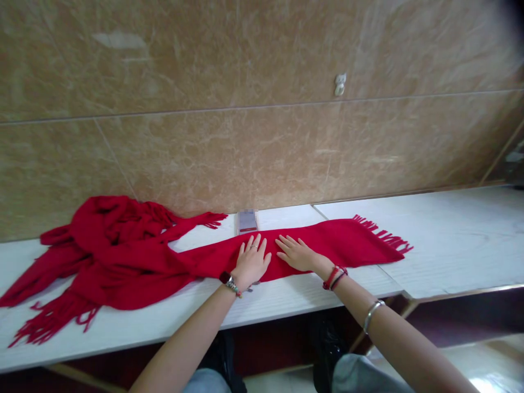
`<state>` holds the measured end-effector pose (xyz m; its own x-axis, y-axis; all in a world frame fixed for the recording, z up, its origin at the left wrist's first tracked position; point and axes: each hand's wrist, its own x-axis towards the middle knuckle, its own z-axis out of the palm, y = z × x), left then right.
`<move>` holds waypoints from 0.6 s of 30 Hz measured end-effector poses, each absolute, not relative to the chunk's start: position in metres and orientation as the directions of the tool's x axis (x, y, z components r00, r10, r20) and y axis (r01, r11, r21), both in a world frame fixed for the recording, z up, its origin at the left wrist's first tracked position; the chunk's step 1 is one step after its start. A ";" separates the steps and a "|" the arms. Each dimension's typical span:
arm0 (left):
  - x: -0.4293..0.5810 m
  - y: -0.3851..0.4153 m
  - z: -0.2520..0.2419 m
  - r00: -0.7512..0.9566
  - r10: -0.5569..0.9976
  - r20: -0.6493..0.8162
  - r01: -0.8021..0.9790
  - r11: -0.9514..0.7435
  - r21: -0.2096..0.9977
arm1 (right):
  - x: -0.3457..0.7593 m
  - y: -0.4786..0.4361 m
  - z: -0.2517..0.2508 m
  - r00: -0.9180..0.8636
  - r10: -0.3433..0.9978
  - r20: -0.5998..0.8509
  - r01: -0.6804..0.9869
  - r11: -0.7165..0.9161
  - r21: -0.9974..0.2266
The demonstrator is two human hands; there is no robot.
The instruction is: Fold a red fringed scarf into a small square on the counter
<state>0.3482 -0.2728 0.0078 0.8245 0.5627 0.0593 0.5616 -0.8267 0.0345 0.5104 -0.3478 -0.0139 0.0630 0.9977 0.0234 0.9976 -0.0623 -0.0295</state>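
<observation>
A red fringed scarf (347,240) lies along a white bench top. Its right part is spread flat as a long band, with the fringe at the far right end. To the left the red cloth is bunched in loose folds, with more fringes at the front left and back; whether it is one piece or more I cannot tell. My left hand (252,263) rests palm down on the flat band, fingers spread. Just right of it, my right hand (298,254) also presses flat on the cloth, fingers stretched out. Neither hand grips anything.
A small grey flat item (247,220) lies behind the scarf, against the wall. The brown marbled tile wall (229,153) rises along the back of the white bench top (450,234). A small white figure-shaped hook (340,84) sticks to the wall. Below the front edge are open dark compartments.
</observation>
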 end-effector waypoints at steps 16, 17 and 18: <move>0.353 -0.264 -0.004 0.744 0.668 -0.023 0.668 -0.741 0.077 | 0.499 -0.328 -0.010 0.189 0.978 0.086 0.980 -0.183 -0.074; 0.353 -0.263 -0.004 0.743 0.669 -0.024 0.668 -0.740 0.079 | 0.500 -0.328 -0.012 0.177 0.981 0.079 0.983 -0.172 -0.061; 0.353 -0.263 -0.004 0.743 0.669 -0.026 0.668 -0.739 0.081 | 0.502 -0.330 -0.014 0.158 0.984 0.076 0.987 -0.155 -0.042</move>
<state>0.3528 -0.2633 -0.0041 0.7429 0.6689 -0.0260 0.6685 -0.7393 0.0809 0.5018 -0.3300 -0.0137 0.1579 0.9845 0.0764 0.9870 -0.1551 -0.0418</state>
